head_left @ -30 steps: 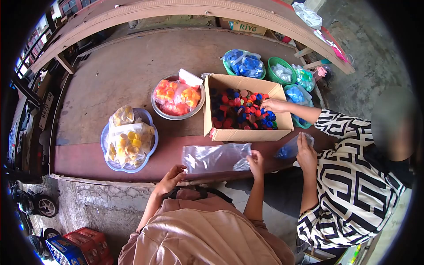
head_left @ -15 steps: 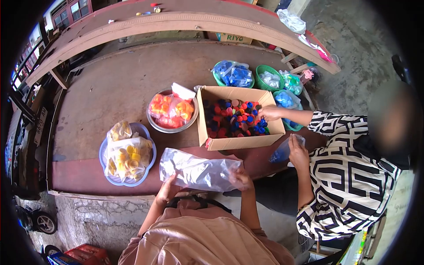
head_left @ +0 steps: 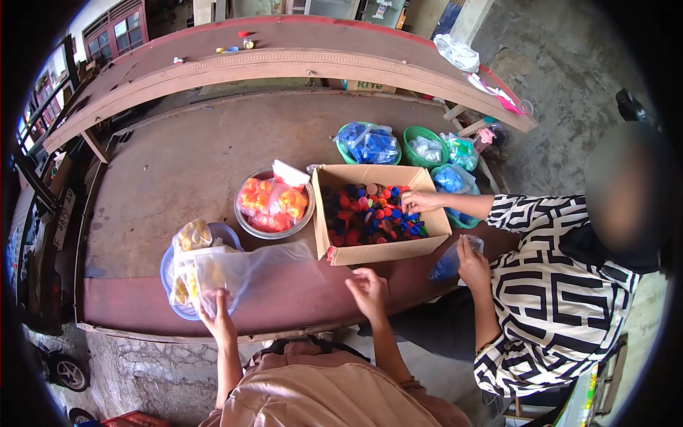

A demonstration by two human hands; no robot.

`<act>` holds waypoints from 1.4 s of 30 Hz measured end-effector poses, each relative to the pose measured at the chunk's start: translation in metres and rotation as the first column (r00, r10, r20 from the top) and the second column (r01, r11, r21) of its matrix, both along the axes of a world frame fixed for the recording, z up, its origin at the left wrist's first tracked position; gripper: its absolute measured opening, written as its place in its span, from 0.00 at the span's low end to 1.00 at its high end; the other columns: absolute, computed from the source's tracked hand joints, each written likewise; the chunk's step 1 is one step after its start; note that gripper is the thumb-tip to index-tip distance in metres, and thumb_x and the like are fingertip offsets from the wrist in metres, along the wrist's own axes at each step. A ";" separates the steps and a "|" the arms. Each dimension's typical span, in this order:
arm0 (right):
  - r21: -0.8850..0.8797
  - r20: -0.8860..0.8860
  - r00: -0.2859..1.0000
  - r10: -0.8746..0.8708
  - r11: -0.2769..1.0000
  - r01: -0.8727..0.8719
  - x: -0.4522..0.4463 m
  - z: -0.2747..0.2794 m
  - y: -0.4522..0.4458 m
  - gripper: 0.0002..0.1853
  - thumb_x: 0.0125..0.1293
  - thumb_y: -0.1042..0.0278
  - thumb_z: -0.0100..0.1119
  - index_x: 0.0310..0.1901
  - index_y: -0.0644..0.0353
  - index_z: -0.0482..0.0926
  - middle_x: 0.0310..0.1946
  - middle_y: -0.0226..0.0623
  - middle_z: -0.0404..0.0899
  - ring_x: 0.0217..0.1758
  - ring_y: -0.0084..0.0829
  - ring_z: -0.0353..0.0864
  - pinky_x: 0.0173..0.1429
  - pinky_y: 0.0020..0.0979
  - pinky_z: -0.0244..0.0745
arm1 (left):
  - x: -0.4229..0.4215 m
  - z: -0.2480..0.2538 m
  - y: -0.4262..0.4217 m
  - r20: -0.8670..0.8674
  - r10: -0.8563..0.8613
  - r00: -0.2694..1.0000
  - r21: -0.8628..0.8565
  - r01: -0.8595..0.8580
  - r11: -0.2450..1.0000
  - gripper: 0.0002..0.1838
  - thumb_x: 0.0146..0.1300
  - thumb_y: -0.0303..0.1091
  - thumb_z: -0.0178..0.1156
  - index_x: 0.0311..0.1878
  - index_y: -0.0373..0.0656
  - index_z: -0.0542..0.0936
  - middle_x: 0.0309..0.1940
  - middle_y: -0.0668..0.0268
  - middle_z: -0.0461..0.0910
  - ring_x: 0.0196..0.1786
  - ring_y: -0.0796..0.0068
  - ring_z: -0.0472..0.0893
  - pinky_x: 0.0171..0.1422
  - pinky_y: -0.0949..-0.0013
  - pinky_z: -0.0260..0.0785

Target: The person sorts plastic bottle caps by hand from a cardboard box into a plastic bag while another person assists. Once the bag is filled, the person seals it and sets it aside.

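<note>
My left hand (head_left: 220, 319) grips one end of a clear plastic bag (head_left: 274, 259), over the blue basin (head_left: 168, 276) with its bagged yellow caps (head_left: 186, 288). The bag stretches rightward across the table's dark red strip. Its far end hangs free, short of my right hand (head_left: 369, 290), which has its fingers apart and holds nothing. That hand is in front of the cardboard box (head_left: 388, 253) of mixed bottle caps (head_left: 364, 212). Left of the box, a metal bowl (head_left: 311, 206) carries bagged orange and red caps (head_left: 272, 203).
At the right sits a co-worker (head_left: 562, 299), one hand (head_left: 422, 202) in the box, the other (head_left: 474, 267) holding a bag with blue content (head_left: 446, 265). Green baskets (head_left: 409, 154) with bagged caps stand behind the box. A raised wooden shelf (head_left: 299, 64) spans the table's back.
The clear bag has swung left with my left hand, over the blue basin. My right hand has let go of it and opened. The view has tilted upward.
</note>
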State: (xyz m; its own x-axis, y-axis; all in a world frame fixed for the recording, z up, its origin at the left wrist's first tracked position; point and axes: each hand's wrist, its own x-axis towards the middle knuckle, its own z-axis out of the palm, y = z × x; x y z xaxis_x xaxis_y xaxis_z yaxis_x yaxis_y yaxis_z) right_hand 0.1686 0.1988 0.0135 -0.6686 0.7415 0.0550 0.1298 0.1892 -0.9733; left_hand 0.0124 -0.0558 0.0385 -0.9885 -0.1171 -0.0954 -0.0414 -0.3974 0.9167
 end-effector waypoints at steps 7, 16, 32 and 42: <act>0.156 -0.138 0.832 0.538 0.841 -0.518 -0.036 0.077 -0.078 0.19 0.53 0.74 0.67 0.46 0.63 0.72 0.32 0.31 0.73 0.33 0.18 0.74 0.37 0.21 0.71 | 0.051 -0.010 0.036 -0.394 -0.504 0.768 -0.432 0.330 0.840 0.14 0.44 0.23 0.66 0.34 0.39 0.72 0.30 0.64 0.73 0.34 0.73 0.73 0.40 0.71 0.66; 0.238 -0.059 0.882 0.468 0.865 -0.443 -0.024 0.042 -0.074 0.14 0.53 0.79 0.61 0.43 0.67 0.75 0.36 0.41 0.76 0.33 0.33 0.80 0.36 0.28 0.74 | 0.055 -0.009 0.033 -0.101 -0.781 0.617 -0.503 0.645 0.575 0.09 0.55 0.27 0.61 0.38 0.34 0.75 0.29 0.61 0.77 0.33 0.73 0.75 0.41 0.70 0.67; 0.110 -0.081 0.930 0.358 0.931 -0.348 -0.022 0.054 -0.082 0.26 0.49 0.74 0.70 0.50 0.67 0.71 0.46 0.42 0.70 0.44 0.27 0.77 0.44 0.26 0.78 | 0.065 -0.031 0.039 -0.134 -0.706 0.695 -0.336 0.638 0.692 0.06 0.58 0.18 0.55 0.37 0.38 0.73 0.32 0.70 0.74 0.34 0.86 0.71 0.36 0.81 0.63; -0.824 -0.386 0.912 -0.140 0.497 -0.273 -0.015 0.004 -0.073 0.08 0.64 0.76 0.52 0.44 0.64 0.74 0.37 0.36 0.78 0.39 0.25 0.78 0.44 0.25 0.76 | 0.065 -0.033 0.043 -0.031 -0.874 0.484 0.222 0.856 0.466 0.19 0.43 0.06 0.56 0.26 0.46 0.67 0.31 0.70 0.77 0.35 0.82 0.76 0.42 0.76 0.70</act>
State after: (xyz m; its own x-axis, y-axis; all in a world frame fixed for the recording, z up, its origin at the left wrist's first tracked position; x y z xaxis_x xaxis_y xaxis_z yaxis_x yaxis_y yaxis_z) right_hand 0.1539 0.1262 0.0178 -0.7950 0.5091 -0.3299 -0.2325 -0.7579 -0.6095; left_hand 0.0777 -0.0124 0.0052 -0.5619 0.8224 -0.0888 -0.5253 -0.2718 0.8064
